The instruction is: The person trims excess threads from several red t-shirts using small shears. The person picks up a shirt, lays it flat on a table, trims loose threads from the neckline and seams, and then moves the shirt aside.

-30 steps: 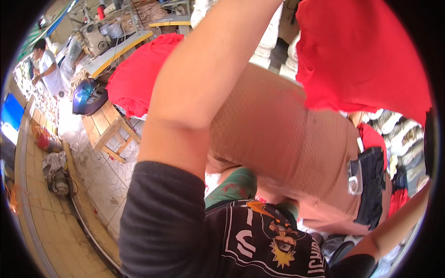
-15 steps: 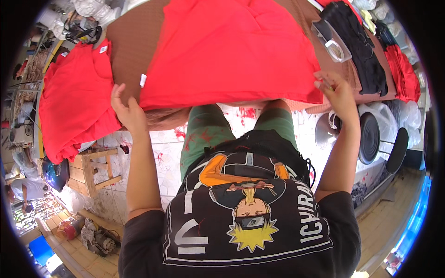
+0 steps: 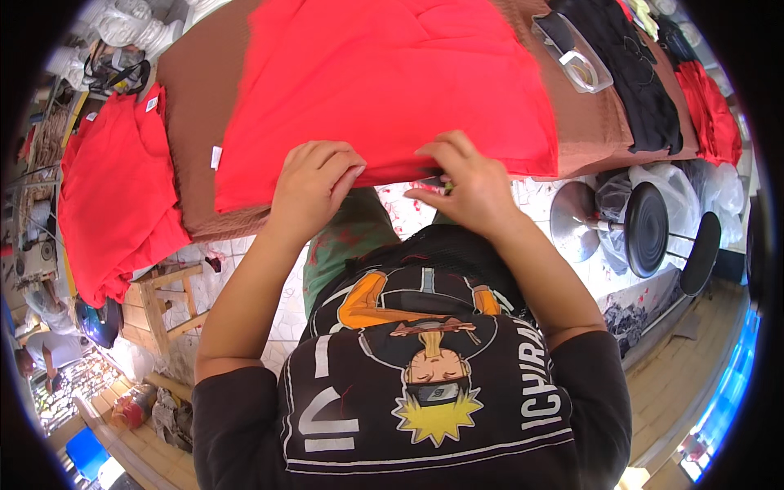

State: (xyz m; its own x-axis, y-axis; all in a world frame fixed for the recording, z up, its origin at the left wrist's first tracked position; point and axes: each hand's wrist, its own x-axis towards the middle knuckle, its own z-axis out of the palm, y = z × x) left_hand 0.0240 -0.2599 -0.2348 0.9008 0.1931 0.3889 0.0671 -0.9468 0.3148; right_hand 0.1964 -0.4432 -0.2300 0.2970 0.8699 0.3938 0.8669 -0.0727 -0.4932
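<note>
A red garment (image 3: 392, 90) is spread over the brown cloth-covered table, its near edge hanging by my lap and a white tag at its left side. At this edge my left hand (image 3: 314, 184) is closed, fingertips pinched together on the fabric. To its right, my right hand (image 3: 474, 180) bends over the same edge, thumb and fingers partly apart. A small dark tool with a yellow-green spot (image 3: 447, 187) sits inside the right hand's grip; its kind is mostly hidden by the fingers.
More red garments (image 3: 114, 196) hang over the table's left end. At the right lie a clear plastic case (image 3: 584, 69) and black cloth (image 3: 637, 90). A round black stool seat (image 3: 647, 229) and a wooden stool (image 3: 155, 306) stand below. Red thread scraps litter the floor.
Both hands have moved inward from the sides to the middle of the near edge. My left hand has closed on the fabric. The red garment appears slightly further left in view.
</note>
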